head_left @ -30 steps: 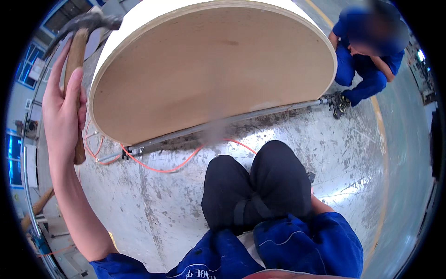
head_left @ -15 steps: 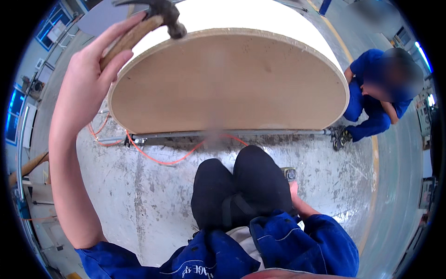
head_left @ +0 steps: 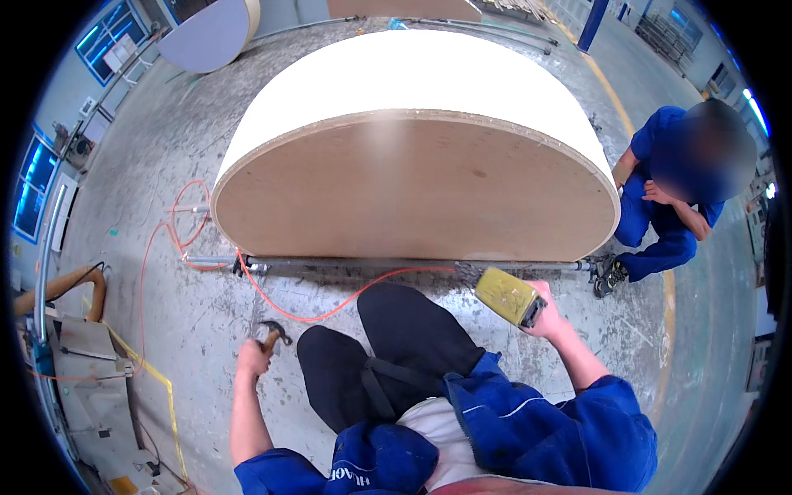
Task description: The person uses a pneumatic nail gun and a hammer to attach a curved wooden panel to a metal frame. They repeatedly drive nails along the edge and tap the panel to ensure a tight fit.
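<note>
Down at the left, beside my knees, my left hand is closed round the wooden handle of a claw hammer. My right hand grips a boxy yellow-green tool with a dark end, which looks like a nail gun; it is held above the floor right of my knees. Ahead of me stands a large half-round panel piece with a brown board face and a bright white curved side. Neither tool touches it.
A grey pipe runs along the panel's lower edge. An orange hose loops over the floor from the left and passes before my knees. A co-worker in blue crouches at the right end. Machinery stands left.
My left hand has dropped with the hammer from high at the upper left to beside my knees. My right hand has lifted the nail gun from beside my thigh. My view has shifted.
</note>
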The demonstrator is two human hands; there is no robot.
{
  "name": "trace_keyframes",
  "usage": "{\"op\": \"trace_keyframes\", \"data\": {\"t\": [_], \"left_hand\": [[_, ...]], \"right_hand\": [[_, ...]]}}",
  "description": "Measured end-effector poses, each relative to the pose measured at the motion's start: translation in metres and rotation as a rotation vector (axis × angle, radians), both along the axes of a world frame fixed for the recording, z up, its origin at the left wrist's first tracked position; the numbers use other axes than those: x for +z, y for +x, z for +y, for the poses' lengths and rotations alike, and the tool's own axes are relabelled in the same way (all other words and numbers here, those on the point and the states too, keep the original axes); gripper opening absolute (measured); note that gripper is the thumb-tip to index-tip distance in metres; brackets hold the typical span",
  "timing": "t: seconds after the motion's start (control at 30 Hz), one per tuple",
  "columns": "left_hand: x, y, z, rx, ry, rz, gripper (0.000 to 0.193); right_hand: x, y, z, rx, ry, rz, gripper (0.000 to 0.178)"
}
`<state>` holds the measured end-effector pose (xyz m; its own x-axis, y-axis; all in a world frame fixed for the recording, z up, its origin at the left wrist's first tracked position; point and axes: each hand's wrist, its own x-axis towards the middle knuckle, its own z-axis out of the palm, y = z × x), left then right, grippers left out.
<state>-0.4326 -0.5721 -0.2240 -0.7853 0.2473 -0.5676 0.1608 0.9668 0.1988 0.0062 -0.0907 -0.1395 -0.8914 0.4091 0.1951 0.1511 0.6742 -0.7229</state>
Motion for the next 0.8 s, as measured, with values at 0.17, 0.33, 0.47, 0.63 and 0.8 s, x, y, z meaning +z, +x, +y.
{"op": "trace_keyframes", "data": {"t": [0.17,0.33,0.47,0.63,0.8], "left_hand": [[0.009,-0.005,-0.016,-0.233,0.300,0.631,0.035],[0.216,0.105,0.144,-0.450,1.256,0.727,0.049],[0.263,0.149,0.216,-0.620,1.241,0.938,0.104],[0.329,0.117,0.225,-0.542,1.099,1.098,0.085],[0.411,0.095,0.196,-0.328,1.175,0.788,0.031]], "right_hand": [[0.079,-0.078,-0.005,0.269,0.170,0.293,0.033],[0.150,-0.164,-0.068,0.296,-0.625,0.380,0.038],[0.204,-0.235,-0.121,0.233,-0.031,0.773,0.045],[0.264,-0.275,-0.142,0.427,-0.766,0.814,0.050],[0.294,-0.289,-0.045,0.512,0.149,0.811,0.043]]}}
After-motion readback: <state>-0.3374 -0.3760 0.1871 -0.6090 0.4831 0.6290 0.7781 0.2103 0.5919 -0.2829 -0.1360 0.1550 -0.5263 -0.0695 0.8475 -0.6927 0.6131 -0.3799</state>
